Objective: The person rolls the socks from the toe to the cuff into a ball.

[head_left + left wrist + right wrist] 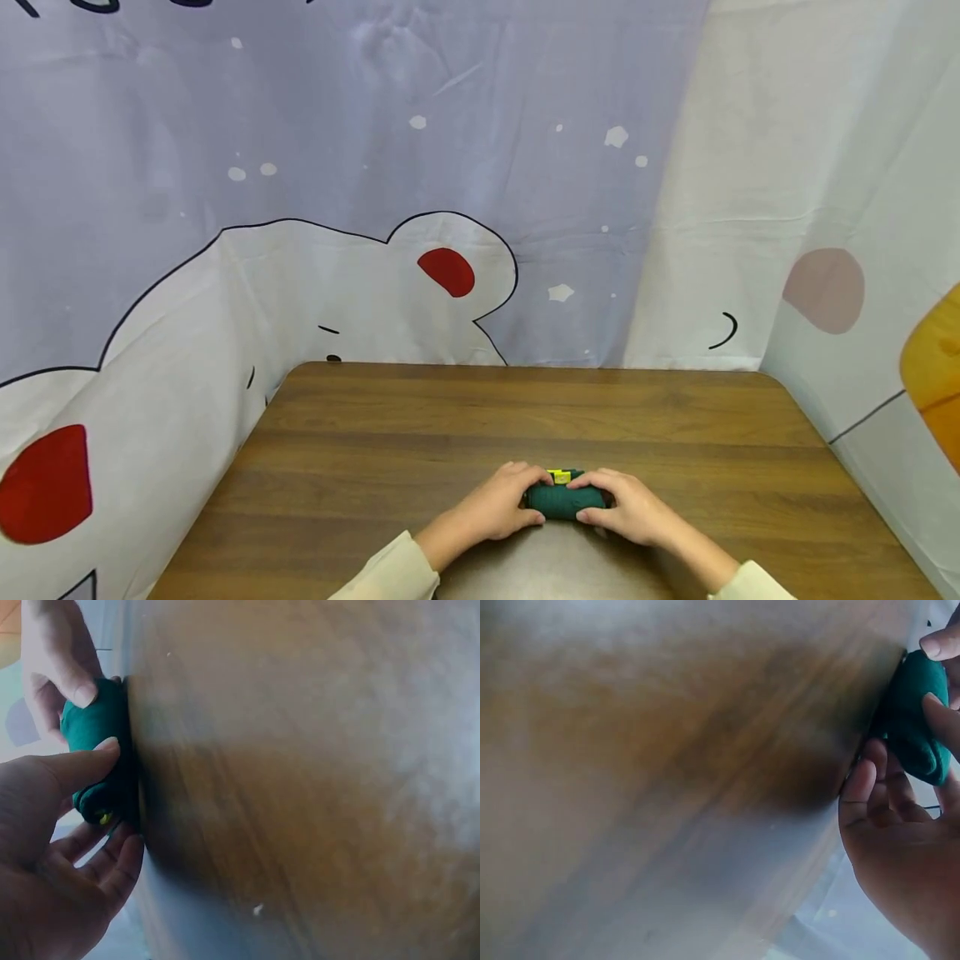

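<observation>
A tight roll of dark green cloth (564,502) lies crosswise on the wooden table in the head view. My left hand (504,502) grips its left end, thumb on the near side and fingers over the far side. At the other end my right hand (630,507) holds it the same way. Just behind the roll shows a bright yellow patch (561,477) beside more dark green. The left wrist view shows the spiral end of the cloth roll (97,799) with a speck of yellow. Folded layers also show at the roll's right end (922,757) in the right wrist view.
The brown wooden table (450,417) has rounded far corners. Behind it hangs a printed cloth backdrop (360,292), which also runs along the left and right sides. A small white speck (258,909) lies on the tabletop near my left hand.
</observation>
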Demonstrator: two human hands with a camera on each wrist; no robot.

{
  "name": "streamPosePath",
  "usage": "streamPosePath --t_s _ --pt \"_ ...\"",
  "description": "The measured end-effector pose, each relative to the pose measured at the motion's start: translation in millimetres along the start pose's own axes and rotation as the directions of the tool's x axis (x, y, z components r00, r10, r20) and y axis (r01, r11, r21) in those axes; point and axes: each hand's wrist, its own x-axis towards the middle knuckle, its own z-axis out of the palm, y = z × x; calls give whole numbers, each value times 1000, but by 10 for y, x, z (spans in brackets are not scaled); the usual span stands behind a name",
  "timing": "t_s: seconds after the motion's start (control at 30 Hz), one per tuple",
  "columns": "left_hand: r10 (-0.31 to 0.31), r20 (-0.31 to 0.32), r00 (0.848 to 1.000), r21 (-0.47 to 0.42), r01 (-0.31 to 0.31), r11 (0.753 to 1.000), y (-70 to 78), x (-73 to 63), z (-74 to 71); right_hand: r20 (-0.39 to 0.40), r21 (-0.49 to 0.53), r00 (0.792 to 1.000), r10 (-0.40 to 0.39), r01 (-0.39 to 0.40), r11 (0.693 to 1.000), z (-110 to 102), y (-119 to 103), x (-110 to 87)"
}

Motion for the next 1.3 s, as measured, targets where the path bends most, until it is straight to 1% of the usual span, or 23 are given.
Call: streamPosePath --t_s 0.1,0.17,0.23,0.3,0.33,0.37,0.4,0.47,0.5,0.57,0.63,0.73,0.8,0.83,0.9,1.0,1.1,1.2,1.3 --pt "-11 -26 1000 3 11 1000 0 -17 20 49 58 997 51 -54 997 -23 11 30" --pt "-25 -37 999 -14 25 1000 4 -19 24 97 145 990 99 -112 983 -42 15 50" --pt "-29 -48 998 -35 27 999 0 -13 29 147 242 976 159 -191 951 -56 23 66" --pt "-27 -58 998 -56 24 998 -6 -4 32 193 331 957 215 -270 904 -67 24 75" --pt "-24 -65 998 -65 19 998 -10 1 29 210 359 949 237 -301 883 -73 21 81" --pt "-21 -70 997 -72 16 997 -17 5 29 220 374 942 254 -321 870 -74 20 86" --pt "-19 -75 997 -78 13 997 -25 9 31 223 380 938 264 -333 863 -74 17 89" --pt "-21 -77 997 -89 14 996 -34 17 28 223 383 935 277 -345 857 -76 -1 88" --pt "-23 -78 997 -94 16 995 -41 23 29 220 377 933 283 -349 858 -73 -7 87" --pt "-33 -73 997 -104 25 994 -50 33 30 206 353 935 287 -345 870 -60 -21 82" --pt "-42 -67 997 -107 35 994 -53 39 28 172 293 945 277 -318 902 -47 -39 68" --pt "-64 -47 997 -119 58 991 -43 40 13 78 144 973 218 -227 963 -23 -76 42" --pt "-79 -31 996 -127 74 989 -31 35 -5 8 22 988 154 -154 988 -5 -110 19" --pt "-87 -20 996 -136 84 987 -24 33 -17 -19 -30 992 123 -124 992 7 -129 7" --pt "-103 0 995 -156 101 982 -11 25 -44 -53 -121 996 70 -76 990 31 -167 -19" --pt "-130 32 991 -187 134 973 4 2 -81 -68 -217 997 30 -44 975 71 -211 -60" --pt "-152 53 987 -191 159 969 13 -29 -94 -70 -252 997 21 -38 967 102 -234 -92" --pt "-133 37 990 -135 137 981 20 -61 -92 -66 -248 997 27 -42 968 111 -240 -99" --pt "-89 5 996 -40 89 995 36 -84 -83 -59 -227 997 47 -59 972 101 -233 -94"
